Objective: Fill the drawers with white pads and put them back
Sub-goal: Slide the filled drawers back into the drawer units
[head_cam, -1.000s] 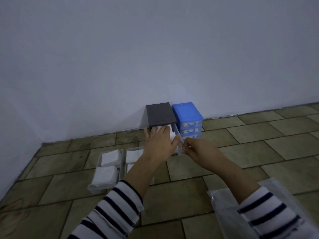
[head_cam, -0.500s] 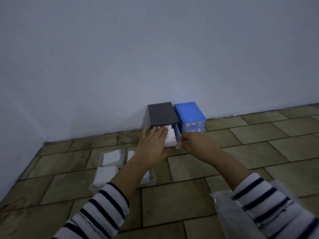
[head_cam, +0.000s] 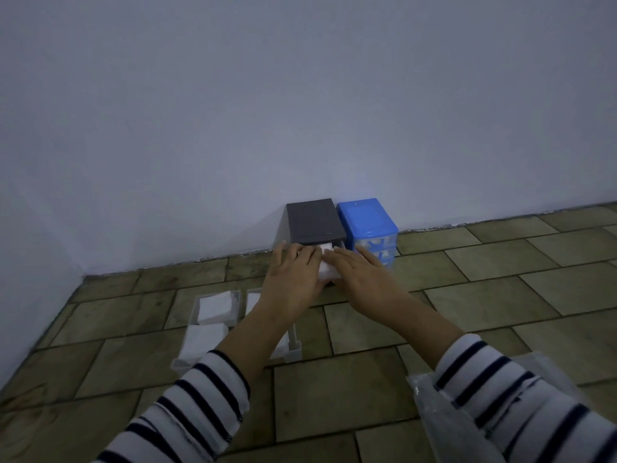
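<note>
Left hand (head_cam: pixel 293 279): laid flat on the pads of the drawer that sticks out of the dark cabinet, fingers straight and pointing toward the wall; its grip is released, with nothing curled round anything.
Right hand (head_cam: pixel 362 279): also flat and straight-fingered, resting on the right side of the same drawer, just beside the left hand — grip released too.
Drawer in the cabinet (head_cam: pixel 329 267): partly out of the top slot of the dark cabinet, filled with white pads (head_cam: pixel 325 250) that show between the two hands; how far in it sits is hard to judge, as the hands cover most of it.
Dark cabinet (head_cam: pixel 315 218): stands on the floor against the wall, touching or just beside the blue cabinet.
Blue cabinet (head_cam: pixel 367 217): to the right of the dark one, its clear drawers closed (pale contents show faintly through the fronts).
Loose drawers (head_cam: pixel 200 332): two clear drawers lie side by side on the floor near the left forearm, well short of the cabinets; the left one holds white pads, the right one is largely hidden by the arm.
Plastic bag (head_cam: pixel 434 422): clear, lying under the right sleeve at the lower right edge.
Sleeves (head_cam: pixel 200 396): striped, dark on white, on both arms.
Floor (head_cam: pixel 500 295): tiled, greenish brown — meeting a plain pale wall (head_cam: pixel 300 95).
</note>
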